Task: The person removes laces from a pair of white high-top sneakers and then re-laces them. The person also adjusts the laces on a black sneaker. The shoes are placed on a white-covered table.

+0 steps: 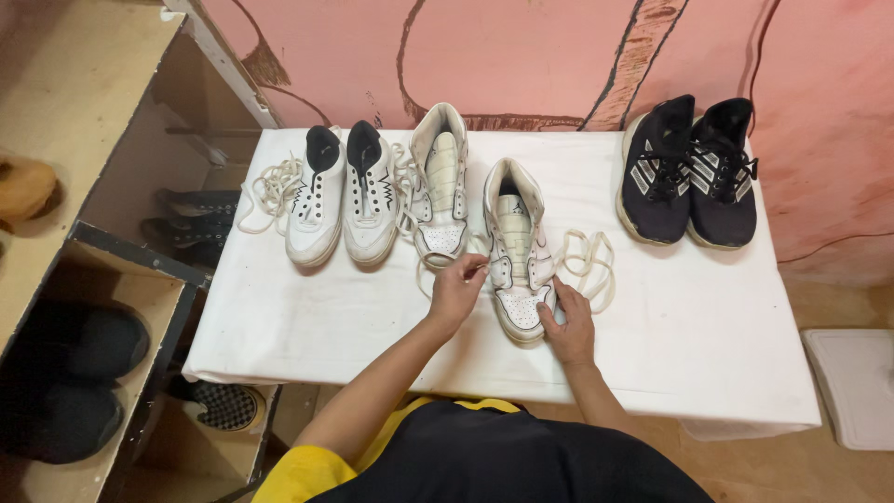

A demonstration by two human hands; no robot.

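Both hands work one white high-top sneaker (518,256): left hand (456,291) fingers pinch its lace (585,265); right hand (570,326) fingers press its toe.

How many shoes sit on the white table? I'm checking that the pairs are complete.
6: two white low sneakers at left, two white high-tops in the middle, two black sneakers at right.

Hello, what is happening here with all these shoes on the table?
A person is lacing a white high-top sneaker on a table covered with a white cloth. The left hand pinches the end of a white lace beside the shoe, and the right hand steadies its toe. Its partner stands unlaced behind. A pair of white low sneakers sits to the left, and a dark pair to the right.
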